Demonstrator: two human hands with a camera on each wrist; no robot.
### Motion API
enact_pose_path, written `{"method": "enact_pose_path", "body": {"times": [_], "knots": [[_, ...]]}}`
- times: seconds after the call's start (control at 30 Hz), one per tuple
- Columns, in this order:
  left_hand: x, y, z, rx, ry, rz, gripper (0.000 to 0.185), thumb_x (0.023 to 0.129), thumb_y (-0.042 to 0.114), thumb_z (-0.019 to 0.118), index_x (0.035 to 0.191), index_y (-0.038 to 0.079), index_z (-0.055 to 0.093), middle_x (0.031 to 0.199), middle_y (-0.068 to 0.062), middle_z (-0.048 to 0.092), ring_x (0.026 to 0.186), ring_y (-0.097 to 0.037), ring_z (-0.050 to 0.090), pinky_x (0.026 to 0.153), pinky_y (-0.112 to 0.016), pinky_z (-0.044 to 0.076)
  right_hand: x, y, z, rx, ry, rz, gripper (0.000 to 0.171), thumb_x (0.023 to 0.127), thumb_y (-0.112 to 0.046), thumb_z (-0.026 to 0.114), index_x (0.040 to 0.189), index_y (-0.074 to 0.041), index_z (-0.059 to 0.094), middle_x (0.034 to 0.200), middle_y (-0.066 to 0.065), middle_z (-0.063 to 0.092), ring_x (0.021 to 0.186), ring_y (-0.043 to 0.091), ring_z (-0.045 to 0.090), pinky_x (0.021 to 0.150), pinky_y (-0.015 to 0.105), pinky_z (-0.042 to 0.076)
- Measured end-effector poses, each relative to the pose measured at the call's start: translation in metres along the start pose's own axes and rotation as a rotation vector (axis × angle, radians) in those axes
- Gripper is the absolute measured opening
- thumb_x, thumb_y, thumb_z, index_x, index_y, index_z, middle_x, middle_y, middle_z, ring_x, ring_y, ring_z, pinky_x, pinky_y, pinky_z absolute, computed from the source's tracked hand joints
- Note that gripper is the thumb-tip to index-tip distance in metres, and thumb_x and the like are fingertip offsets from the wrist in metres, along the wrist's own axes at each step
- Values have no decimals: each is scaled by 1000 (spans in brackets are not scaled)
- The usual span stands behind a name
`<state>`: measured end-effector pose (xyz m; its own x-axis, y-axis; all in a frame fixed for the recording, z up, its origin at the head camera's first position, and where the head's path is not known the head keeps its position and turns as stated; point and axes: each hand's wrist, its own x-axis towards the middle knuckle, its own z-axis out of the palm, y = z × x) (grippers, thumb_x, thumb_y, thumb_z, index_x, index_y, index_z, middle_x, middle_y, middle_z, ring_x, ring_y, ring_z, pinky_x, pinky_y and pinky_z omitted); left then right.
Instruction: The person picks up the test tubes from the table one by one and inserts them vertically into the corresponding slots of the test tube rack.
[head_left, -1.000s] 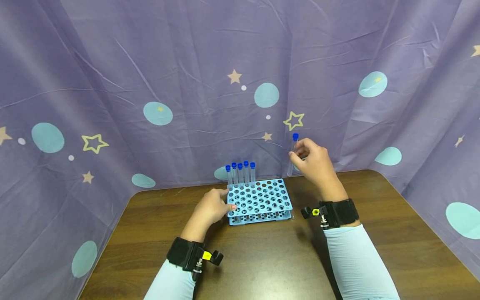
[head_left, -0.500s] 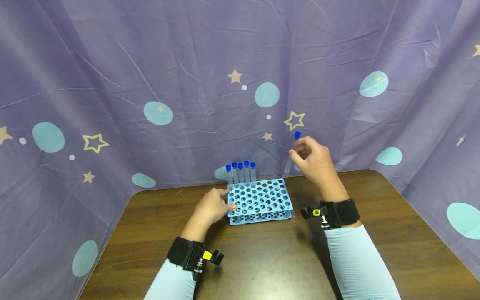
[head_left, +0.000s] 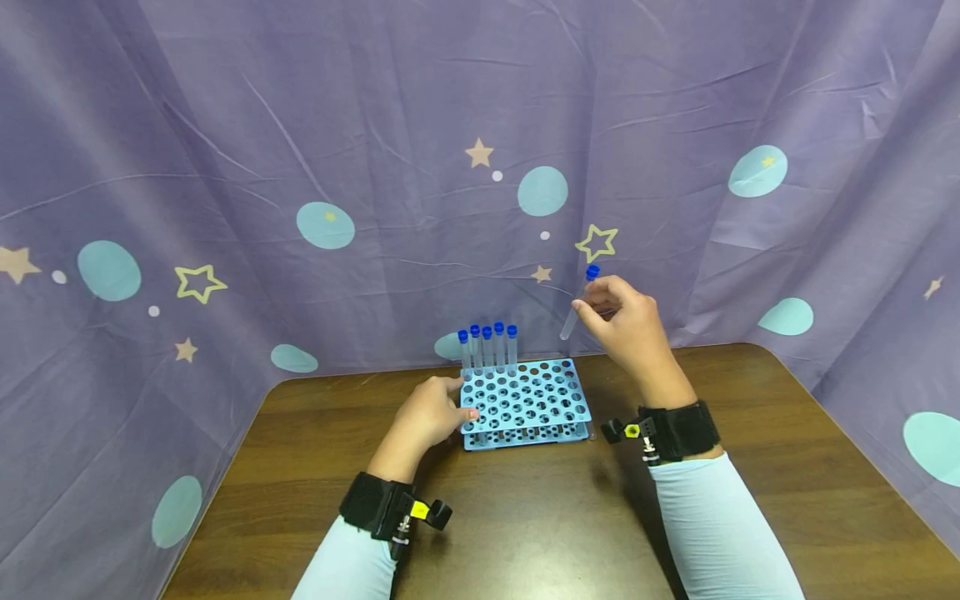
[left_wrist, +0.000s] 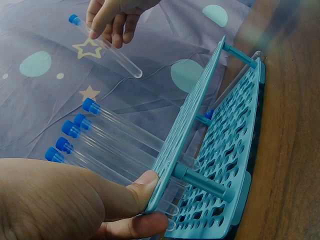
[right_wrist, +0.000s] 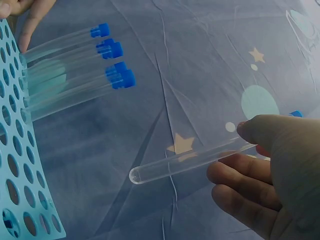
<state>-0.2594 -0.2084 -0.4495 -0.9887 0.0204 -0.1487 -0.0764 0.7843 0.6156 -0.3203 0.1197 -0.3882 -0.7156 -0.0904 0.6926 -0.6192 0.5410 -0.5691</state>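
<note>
A light blue test tube rack (head_left: pixel 525 398) stands on the table, with several blue-capped test tubes (left_wrist: pixel 120 126) upright in its far left holes. My left hand (head_left: pixel 427 414) grips the rack's left end, thumb on the top plate's edge. Between thumb and fingers my right hand (head_left: pixel 626 325) pinches another clear test tube (right_wrist: pixel 190 157) with a blue cap. That tube is tilted, cap up and to the right, its rounded bottom above and apart from the rack's far right corner. Part of it is hidden behind the fingers in the right wrist view.
A brown wooden table (head_left: pixel 540 517) carries the rack. Behind it hangs a purple curtain (head_left: pixel 420 125) printed with stars and dots. In the left wrist view a further tube with a blue cap (left_wrist: pixel 209 114) lies on the table behind the rack.
The tube in my right hand has tilted further, its bottom end swinging left toward the rack. My left hand stays on the rack. The head view has shifted slightly.
</note>
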Motion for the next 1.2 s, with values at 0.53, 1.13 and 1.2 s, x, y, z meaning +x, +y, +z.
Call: {"method": "enact_pose_path", "body": {"times": [0.53, 1.13, 1.2], "knots": [[-1, 0, -1, 7, 0, -2, 78, 99, 33, 91, 166, 10, 59, 60, 1, 60, 51, -19, 63, 51, -33, 49, -8, -9, 34, 9, -105, 1, 28, 104, -15, 85, 125, 0, 74, 106, 14, 88, 89, 32, 86, 82, 51, 70], [-1, 0, 0, 9, 3, 4, 78, 99, 34, 92, 165, 9, 59, 59, 2, 60, 50, -19, 63, 51, -32, 49, -16, -2, 65, 11, -215, 67, 35, 105, -19, 85, 130, 2, 74, 111, 14, 87, 96, 32, 85, 85, 49, 70], [-1, 0, 0, 9, 5, 7, 78, 98, 34, 92, 165, 9, 60, 60, 1, 60, 51, -19, 63, 52, -33, 50, -17, -1, 68, 16, -228, 76, 35, 105, -19, 85, 132, 2, 74, 111, 14, 87, 97, 32, 85, 86, 49, 70]]}}
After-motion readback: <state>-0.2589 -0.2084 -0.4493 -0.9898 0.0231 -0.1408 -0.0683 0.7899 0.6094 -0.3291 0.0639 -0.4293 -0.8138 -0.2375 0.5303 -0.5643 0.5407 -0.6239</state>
